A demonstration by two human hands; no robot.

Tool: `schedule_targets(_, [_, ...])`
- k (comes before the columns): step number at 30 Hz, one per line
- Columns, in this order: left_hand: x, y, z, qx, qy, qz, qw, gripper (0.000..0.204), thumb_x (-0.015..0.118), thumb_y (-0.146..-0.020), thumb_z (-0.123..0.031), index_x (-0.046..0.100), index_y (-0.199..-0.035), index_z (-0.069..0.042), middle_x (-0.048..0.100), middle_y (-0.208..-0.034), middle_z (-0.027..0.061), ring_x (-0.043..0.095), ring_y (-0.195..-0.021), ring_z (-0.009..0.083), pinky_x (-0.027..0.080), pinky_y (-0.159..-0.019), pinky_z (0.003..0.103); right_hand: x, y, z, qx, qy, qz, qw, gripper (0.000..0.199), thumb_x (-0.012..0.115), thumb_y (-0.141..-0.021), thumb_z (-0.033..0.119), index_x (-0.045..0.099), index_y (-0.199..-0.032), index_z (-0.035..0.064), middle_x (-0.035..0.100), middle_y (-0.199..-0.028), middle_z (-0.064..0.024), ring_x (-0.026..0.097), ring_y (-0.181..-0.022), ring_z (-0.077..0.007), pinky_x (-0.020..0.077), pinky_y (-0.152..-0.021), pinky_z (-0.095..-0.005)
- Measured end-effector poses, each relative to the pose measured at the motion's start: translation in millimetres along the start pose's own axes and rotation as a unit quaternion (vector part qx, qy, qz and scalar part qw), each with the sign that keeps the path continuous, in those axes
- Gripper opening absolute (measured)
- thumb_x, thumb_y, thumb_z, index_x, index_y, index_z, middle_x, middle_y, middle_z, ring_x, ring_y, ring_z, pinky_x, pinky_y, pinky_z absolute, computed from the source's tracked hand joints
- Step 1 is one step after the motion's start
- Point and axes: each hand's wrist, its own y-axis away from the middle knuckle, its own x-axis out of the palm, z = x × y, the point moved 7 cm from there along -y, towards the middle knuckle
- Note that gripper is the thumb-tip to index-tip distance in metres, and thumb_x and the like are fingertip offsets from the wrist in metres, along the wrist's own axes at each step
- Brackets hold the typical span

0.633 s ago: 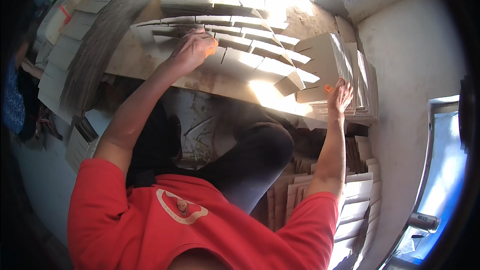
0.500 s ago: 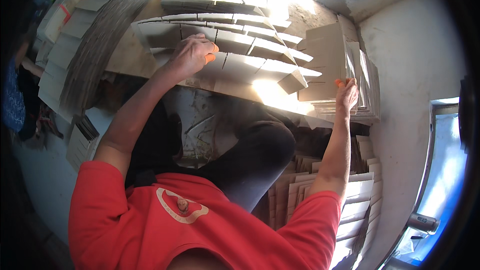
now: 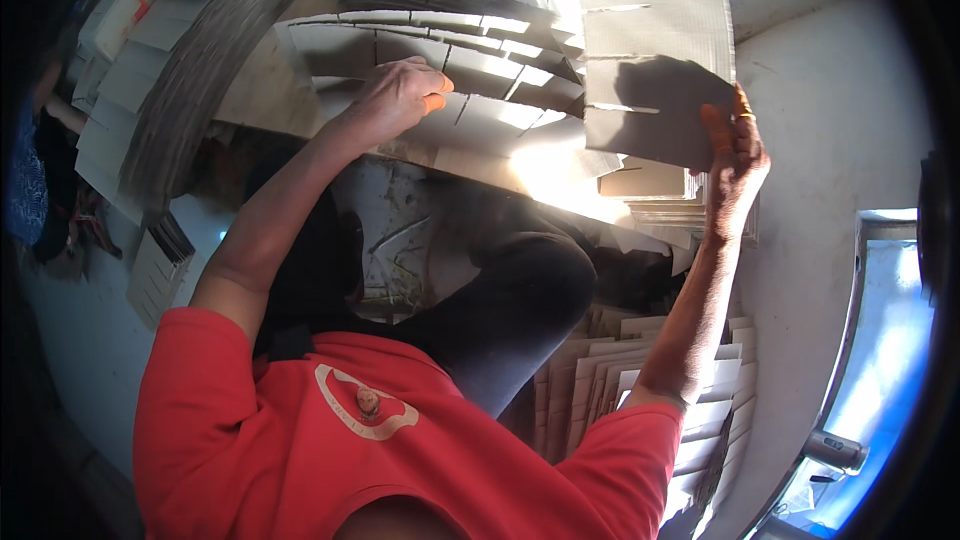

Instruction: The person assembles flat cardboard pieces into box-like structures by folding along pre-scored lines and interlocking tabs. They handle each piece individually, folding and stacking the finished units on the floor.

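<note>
My left hand [image 3: 396, 98] rests palm down on a row of slotted grey cardboard strips [image 3: 470, 70] that stand on edge in front of me. My right hand [image 3: 735, 158] grips the right edge of a large slotted cardboard sheet [image 3: 648, 60] and holds it raised above a low stack of cardboard sheets [image 3: 660, 202] at the right. My bent knee in dark trousers [image 3: 530, 285] is below the strips.
Flat cardboard piles [image 3: 120, 90] line the left side, with a long corrugated bundle [image 3: 210, 60] beside them. More stacked sheets [image 3: 620, 380] lie near my right elbow. A pale wall [image 3: 840, 140] and a window frame [image 3: 880, 340] are at the right. A person in blue [image 3: 25, 180] is at the far left.
My right hand has lifted a slotted sheet up off the stack at the right. My left hand stays on the row of strips.
</note>
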Motion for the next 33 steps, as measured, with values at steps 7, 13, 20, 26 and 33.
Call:
schedule_targets(7, [-1.4, 0.9, -4.8, -0.004, 0.009, 0.0, 1.0, 0.015, 0.07, -0.073, -0.005, 0.067, -0.087, -0.001, 0.066, -0.08, 0.01, 0.061, -0.078, 0.0256, 0.05, -0.069, 0.036, 42.2, 15.7, 10.6, 0.003, -0.014, 0.108, 0.994, 0.048, 0.054, -0.089, 0.0, 0.051, -0.135, 0.0124, 0.071, -0.088, -0.0075, 0.054, -0.054, -0.004, 0.0434, -0.042, -0.0203])
schedule_targets(13, [0.4, 1.3, -2.8, -0.024, 0.025, 0.003, 0.999, 0.015, 0.07, -0.073, -0.005, 0.068, -0.087, 0.0, 0.066, -0.08, 0.01, 0.061, -0.078, 0.0249, 0.05, -0.07, 0.035, 48.6, 15.7, 9.8, -0.005, -0.014, 0.119, 0.993, 0.048, 0.054, -0.089, -0.001, 0.05, -0.136, 0.0118, 0.07, -0.088, -0.0073, 0.05, -0.054, -0.0023, 0.0431, -0.042, -0.0199])
schedule_targets(20, [1.2, -1.6, -1.5, -0.03, 0.013, 0.016, 0.999, 0.016, 0.071, -0.074, -0.009, 0.068, -0.087, -0.001, 0.066, -0.078, 0.0084, 0.06, -0.075, 0.025, 0.049, -0.068, 0.037, 61.0, 19.6, 0.8, 0.019, -0.037, 0.122, 0.992, 0.047, 0.054, -0.091, 0.001, 0.048, -0.136, 0.0084, 0.07, -0.089, -0.0077, 0.056, -0.058, -0.0038, 0.0454, -0.043, -0.0209])
schedule_targets(26, [-14.5, -33.2, 9.9, 0.061, -0.092, -0.06, 0.992, 0.018, 0.068, -0.074, -0.004, 0.065, -0.091, -0.002, 0.064, -0.083, 0.0078, 0.057, -0.08, 0.0269, 0.047, -0.069, 0.038, 72.7, 24.2, -1.2, 0.009, -0.026, 0.142, 0.989, 0.048, 0.062, -0.09, 0.009, 0.049, -0.136, 0.0117, 0.071, -0.086, -0.0065, 0.056, -0.058, -0.0031, 0.0451, -0.041, -0.0217])
schedule_targets(33, [1.0, -43.2, 27.8, 0.001, -0.146, 0.061, 0.987, 0.009, 0.056, -0.072, 0.002, 0.061, -0.078, -0.002, 0.059, -0.074, 0.0122, 0.056, -0.074, 0.0316, 0.046, -0.069, 0.039, 75.5, 22.8, -0.7, -0.024, -0.036, 0.147, 0.988, 0.048, 0.06, -0.09, 0.006, 0.05, -0.136, 0.0125, 0.071, -0.09, -0.0075, 0.058, -0.06, -0.0037, 0.0464, -0.042, -0.0212])
